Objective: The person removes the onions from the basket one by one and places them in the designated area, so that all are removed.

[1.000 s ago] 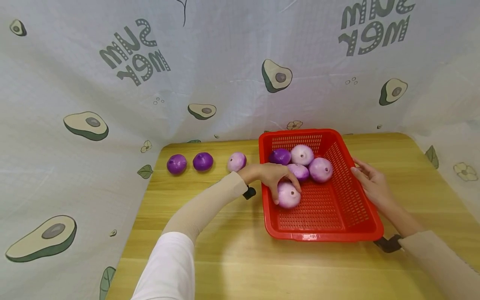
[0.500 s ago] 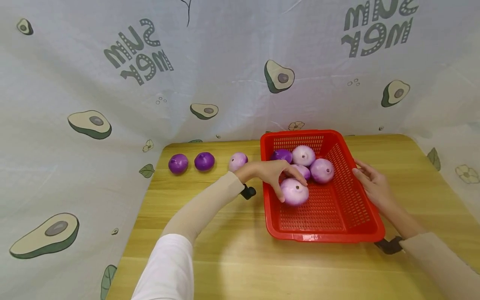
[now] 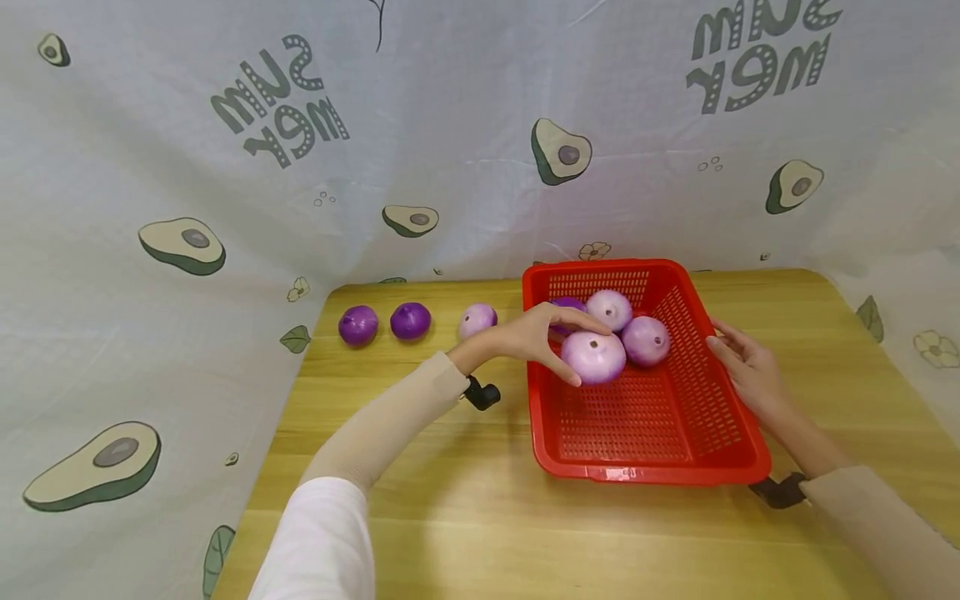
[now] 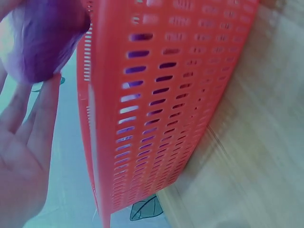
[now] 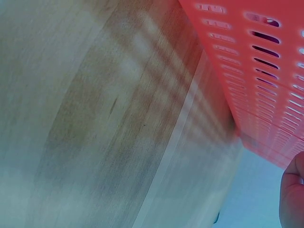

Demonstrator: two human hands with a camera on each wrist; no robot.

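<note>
My left hand (image 3: 536,335) grips a pale purple onion (image 3: 593,357) between thumb and fingers, over the left part of the red basket (image 3: 652,475). In the left wrist view the held onion (image 4: 42,45) is raised above the basket's rim, its darker purple end showing. Inside the basket lie a white onion (image 3: 609,310), a pale purple onion (image 3: 647,341) and a dark purple onion (image 3: 567,305), partly covered by my left hand. My right hand (image 3: 753,371) holds the basket's right rim. Only a small part of that hand (image 5: 293,194) shows in the right wrist view.
Left of the basket, a row on the wooden table (image 3: 420,500) holds two dark purple onions, one at the end (image 3: 358,326) and one beside it (image 3: 410,321), plus a paler onion (image 3: 477,320). A printed cloth (image 3: 465,125) hangs behind the table.
The left hand has lifted the onion from the basket's floor, moving it slightly right and up; it now covers the onion behind it. The right hand stays on the rim.
</note>
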